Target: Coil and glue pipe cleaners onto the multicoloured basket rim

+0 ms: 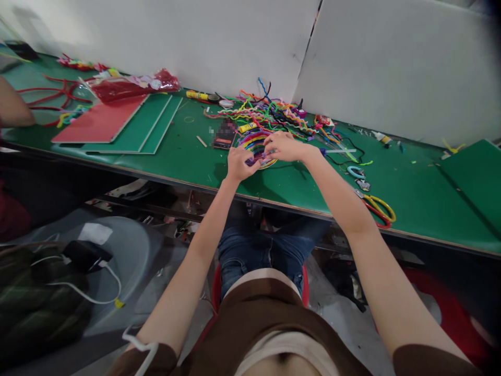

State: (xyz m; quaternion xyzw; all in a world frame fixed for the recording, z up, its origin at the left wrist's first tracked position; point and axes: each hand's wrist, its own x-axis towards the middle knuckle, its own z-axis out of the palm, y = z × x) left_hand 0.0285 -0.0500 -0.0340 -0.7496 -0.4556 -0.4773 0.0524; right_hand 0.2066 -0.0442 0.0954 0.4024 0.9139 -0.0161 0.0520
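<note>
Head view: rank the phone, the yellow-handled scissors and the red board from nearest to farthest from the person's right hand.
1. The phone, just left of the right hand, which holds the pipe-cleaner coil together with the left hand.
2. The scissors, off to its right, nearer the camera.
3. The red board, far to the left.

Both hands meet over a round coil of coloured pipe cleaners (256, 143) on the green table (274, 183). The left hand (239, 163) grips its near edge; the right hand (285, 146) lies over its far side. A loose heap of pipe cleaners (274, 112) sits just behind, a phone (224, 137) just left, and scissors (378, 208) near the right forearm.
</note>
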